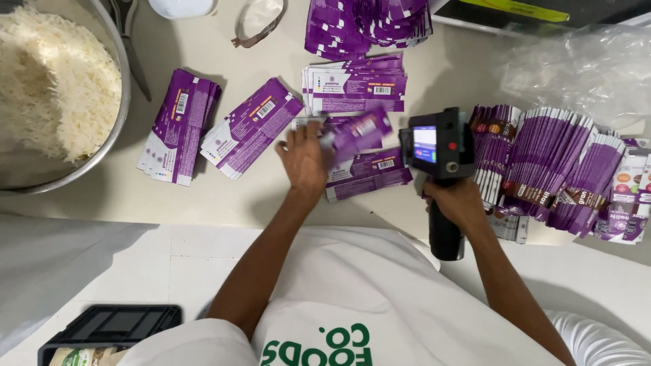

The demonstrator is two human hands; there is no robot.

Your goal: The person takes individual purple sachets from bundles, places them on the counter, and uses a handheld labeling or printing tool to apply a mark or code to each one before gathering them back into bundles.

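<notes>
Cream tabletop (217,196), steel bowl of white rice (61,88) at its left edge, small stacks of flat purple pouches (180,125) fanned across the middle, long overlapping row of purple pouches (549,166) at right, crumpled clear plastic bag (583,68) behind, scissors (132,41) beside the bowl.

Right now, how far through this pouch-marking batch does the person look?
Roughly partway. Done, it seems: several purple pouch stacks laid flat at the left and centre. In hand: the left hand lifts one purple pouch, blurred, while the right hand grips a handheld printer. Left: a long fanned row of pouches at the right, apparently untouched.
</notes>
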